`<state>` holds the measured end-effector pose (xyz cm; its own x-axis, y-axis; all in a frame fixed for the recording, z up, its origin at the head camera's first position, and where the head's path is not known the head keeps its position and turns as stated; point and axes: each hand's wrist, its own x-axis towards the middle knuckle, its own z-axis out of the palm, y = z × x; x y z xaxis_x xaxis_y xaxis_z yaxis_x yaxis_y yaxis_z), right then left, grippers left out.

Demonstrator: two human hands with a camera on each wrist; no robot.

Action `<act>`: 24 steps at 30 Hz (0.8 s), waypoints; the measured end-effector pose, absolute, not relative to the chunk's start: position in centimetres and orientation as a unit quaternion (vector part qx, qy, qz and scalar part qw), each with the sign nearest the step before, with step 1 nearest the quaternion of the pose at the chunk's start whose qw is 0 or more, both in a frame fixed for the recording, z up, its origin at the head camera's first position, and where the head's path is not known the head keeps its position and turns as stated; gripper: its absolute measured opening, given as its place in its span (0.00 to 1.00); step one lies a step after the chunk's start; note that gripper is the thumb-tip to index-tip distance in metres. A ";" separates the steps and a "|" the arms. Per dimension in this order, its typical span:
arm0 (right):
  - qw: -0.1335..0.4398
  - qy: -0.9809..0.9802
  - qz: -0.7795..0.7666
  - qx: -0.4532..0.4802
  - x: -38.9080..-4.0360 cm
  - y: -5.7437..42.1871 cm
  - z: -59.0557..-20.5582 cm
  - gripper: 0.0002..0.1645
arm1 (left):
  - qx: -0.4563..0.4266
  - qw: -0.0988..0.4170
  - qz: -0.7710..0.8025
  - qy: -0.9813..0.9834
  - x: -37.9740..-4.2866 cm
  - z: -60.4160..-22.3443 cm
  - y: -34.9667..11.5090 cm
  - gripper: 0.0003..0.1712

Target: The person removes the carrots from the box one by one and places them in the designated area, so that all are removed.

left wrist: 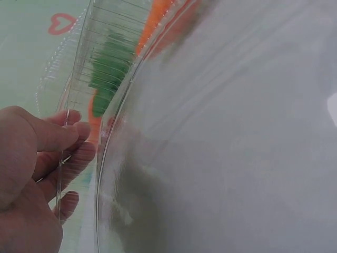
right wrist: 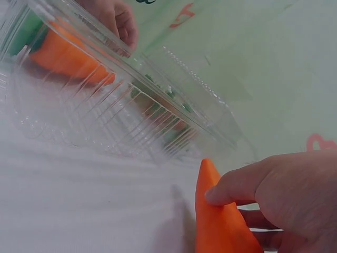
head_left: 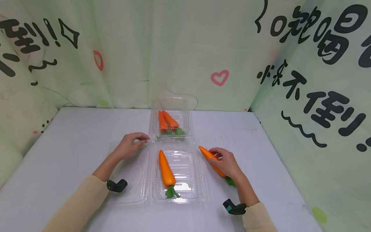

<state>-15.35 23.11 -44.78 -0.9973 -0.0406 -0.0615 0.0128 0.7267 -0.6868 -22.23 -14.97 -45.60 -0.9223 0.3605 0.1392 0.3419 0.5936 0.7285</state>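
An orange carrot [head_left: 211, 158] with green leaves is in my right hand [head_left: 227, 162], thumb and fingers pinching its upper part. It slants beside the right edge of a clear plastic box [head_left: 189, 167], tip toward the back. Another carrot [head_left: 166, 170] lies inside this box, leaves toward the front. The box's clear lid [head_left: 127, 177] lies folded open to the left. My left hand [head_left: 131, 145] is at the box's back left corner. In the left wrist view, its thumb and fingers [left wrist: 52, 129] pinch a clear plastic rim [left wrist: 62, 158].
Behind the front box stands another clear plastic box [head_left: 185, 112] with two carrots [head_left: 171, 119] in it, its lid raised at the back. A white table [head_left: 232, 129] carries everything. Printed pale green curtains [head_left: 179, 48] close off the back and sides.
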 end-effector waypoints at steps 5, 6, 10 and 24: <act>0.040 0.929 -0.368 -0.004 -15.5 23.0 -44.9 0.20 | 0.195 0.012 0.407 0.893 -22.3 -45.7 -15.2 0.12; 0.041 0.929 -0.367 -0.004 -15.5 23.0 -44.9 0.20 | 0.194 0.012 0.406 0.893 -22.3 -45.7 -15.2 0.12; 0.040 0.930 -0.364 -0.005 -15.6 23.0 -44.9 0.20 | 0.191 0.012 0.407 0.893 -22.2 -45.7 -15.3 0.12; 0.040 0.935 -0.351 -0.013 -15.5 23.1 -45.1 0.21 | 0.179 0.019 0.408 0.895 -22.1 -45.6 -15.2 0.12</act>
